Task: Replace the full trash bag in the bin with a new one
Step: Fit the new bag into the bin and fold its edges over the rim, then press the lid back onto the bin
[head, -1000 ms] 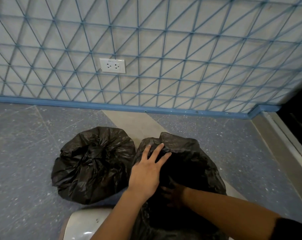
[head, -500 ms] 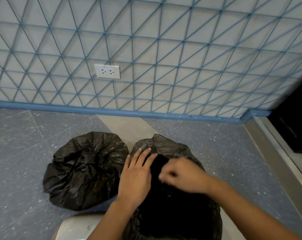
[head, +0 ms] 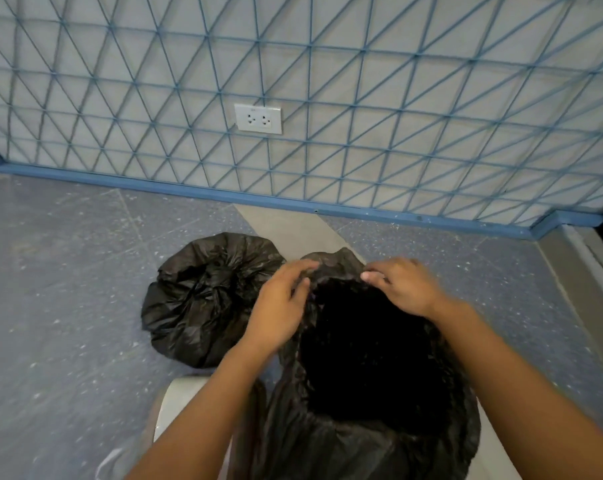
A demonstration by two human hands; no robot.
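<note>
A tied, full black trash bag (head: 208, 299) lies on the floor to the left. Right of it a new black bag (head: 372, 441) gapes open below me, its dark mouth facing up; the bin under it is hidden. My left hand (head: 279, 306) curls over the far left part of the bag's rim, fingers bent on the plastic. My right hand (head: 402, 287) pinches the far right part of the rim between thumb and fingertips. Both hands sit at the far edge of the opening.
A pale grey curved lid or bin part (head: 178, 403) shows at the bottom left. The tiled wall with a white socket (head: 257, 118) and blue skirting (head: 293, 202) stands close ahead. A raised grey ledge (head: 584, 271) runs along the right.
My right hand has come up out of the bag and moved to the far rim. My left hand slid forward and its fingers curled onto the rim. The bag's mouth is spread wider.
</note>
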